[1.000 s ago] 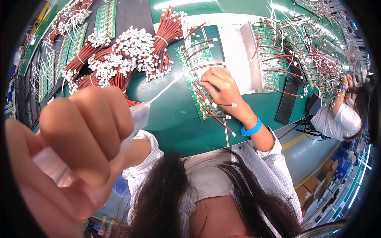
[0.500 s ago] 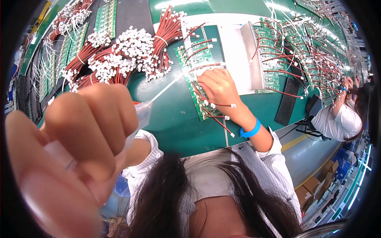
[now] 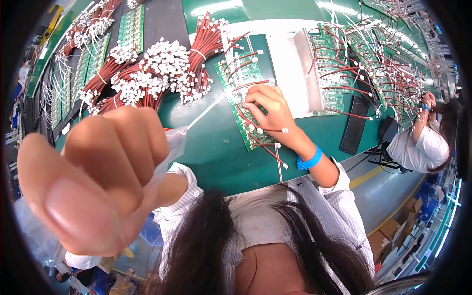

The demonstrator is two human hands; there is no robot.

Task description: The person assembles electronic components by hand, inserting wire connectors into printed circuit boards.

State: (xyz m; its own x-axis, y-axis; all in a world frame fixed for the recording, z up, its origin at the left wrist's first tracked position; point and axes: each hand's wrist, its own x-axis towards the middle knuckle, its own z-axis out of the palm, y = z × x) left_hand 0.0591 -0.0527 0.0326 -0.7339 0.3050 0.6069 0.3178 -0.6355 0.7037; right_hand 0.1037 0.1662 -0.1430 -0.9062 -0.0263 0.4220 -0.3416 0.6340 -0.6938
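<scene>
My left hand [image 3: 105,172] is raised close to the camera in a fist, wrapped around a translucent plastic holder [image 3: 175,140] with a long, thin whitish tip [image 3: 204,112]. The tip reaches toward the left edge of a green circuit board [image 3: 248,130]. Several red-brown wires with white plugs [image 3: 284,131] stick out from that board. My right hand [image 3: 270,108], with a blue band [image 3: 310,158] on its wrist, rests over the board's middle. Its fingers are curled together near a wire; what they hold, if anything, is hidden.
Bundled red wires with white connectors [image 3: 164,64] lie at the far left on the green table [image 3: 206,162]. A metal bar [image 3: 309,73] and wired boards [image 3: 332,73] stand right of the white sheet [image 3: 287,54]. A black phone-like slab [image 3: 355,125] lies near the edge. Another person [image 3: 418,147] works at right.
My left fist has turned and drawn slightly upward, its thumb now lying across the front. My right hand has shifted very little, and its fingers look slightly looser over the board.
</scene>
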